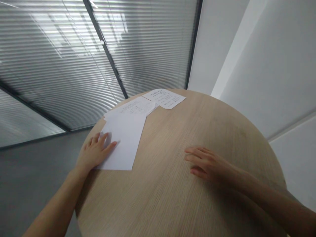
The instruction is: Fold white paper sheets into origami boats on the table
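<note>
My left hand (95, 151) lies with fingers spread over the left edge of a blank white sheet of paper (125, 141). The sheet rests flat near the left rim of a round wooden table (168, 184). Over the right half of the table is my right hand (202, 163), its fingers extended, the thumb apart from them, and nothing in it. Beyond the blank sheet lie papers with writing (134, 107), partly covered by it. One more written sheet (164, 98) lies at the far rim, touching or overlapping those papers.
Behind the table's far left side stands a window or glass partition with closed blinds (153, 49) and dark frame bars. A white wall (276, 65) rises close to the right side. Grey floor (37, 177) shows at the left.
</note>
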A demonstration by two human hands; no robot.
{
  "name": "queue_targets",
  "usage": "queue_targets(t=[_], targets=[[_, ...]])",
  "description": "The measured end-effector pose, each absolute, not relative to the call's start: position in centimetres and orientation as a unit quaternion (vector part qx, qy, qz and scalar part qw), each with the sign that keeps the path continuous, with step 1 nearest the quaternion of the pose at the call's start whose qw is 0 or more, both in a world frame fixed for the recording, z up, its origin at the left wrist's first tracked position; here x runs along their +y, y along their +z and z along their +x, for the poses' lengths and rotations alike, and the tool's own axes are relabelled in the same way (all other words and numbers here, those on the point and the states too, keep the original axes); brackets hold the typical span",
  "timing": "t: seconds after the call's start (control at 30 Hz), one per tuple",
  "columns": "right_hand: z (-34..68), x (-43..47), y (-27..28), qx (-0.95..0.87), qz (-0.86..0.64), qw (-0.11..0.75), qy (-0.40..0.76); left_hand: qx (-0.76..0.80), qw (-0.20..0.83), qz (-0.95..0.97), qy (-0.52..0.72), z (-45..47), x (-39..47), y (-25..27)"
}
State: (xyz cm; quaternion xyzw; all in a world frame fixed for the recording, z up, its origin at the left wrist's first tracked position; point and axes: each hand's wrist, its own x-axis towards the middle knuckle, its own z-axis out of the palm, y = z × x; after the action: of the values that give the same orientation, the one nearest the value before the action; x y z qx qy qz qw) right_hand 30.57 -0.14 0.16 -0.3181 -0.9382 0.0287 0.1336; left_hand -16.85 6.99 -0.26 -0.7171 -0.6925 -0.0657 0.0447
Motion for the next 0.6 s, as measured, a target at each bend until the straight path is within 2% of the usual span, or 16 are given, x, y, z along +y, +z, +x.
queue_targets(t=[0.17,0.3,0.43,0.5,0.6], targets=[[28.0,0.6,0.9,-0.940,-0.320,0.072,0.090,-0.717,0.032,-0.696,-0.014,-15.2,6.6,0.1],[26.5,1.0,1.2,-0.943,-0.310,0.060,0.101,-0.716,0.018,-0.697,0.001,-13.9,6.5,0.5],[25.5,1.1,1.3,-0.948,-0.295,0.060,0.098,-0.702,0.065,-0.709,-0.013,-14.2,6.0,1.1],[25.2,1.0,1.3,-0.949,-0.290,0.064,0.102,-0.656,0.081,-0.748,-0.051,-14.1,5.3,1.8],[24.9,0.9,1.3,-0.950,-0.285,0.072,0.104,-0.512,0.007,-0.857,-0.057,-12.8,3.7,2.8]])
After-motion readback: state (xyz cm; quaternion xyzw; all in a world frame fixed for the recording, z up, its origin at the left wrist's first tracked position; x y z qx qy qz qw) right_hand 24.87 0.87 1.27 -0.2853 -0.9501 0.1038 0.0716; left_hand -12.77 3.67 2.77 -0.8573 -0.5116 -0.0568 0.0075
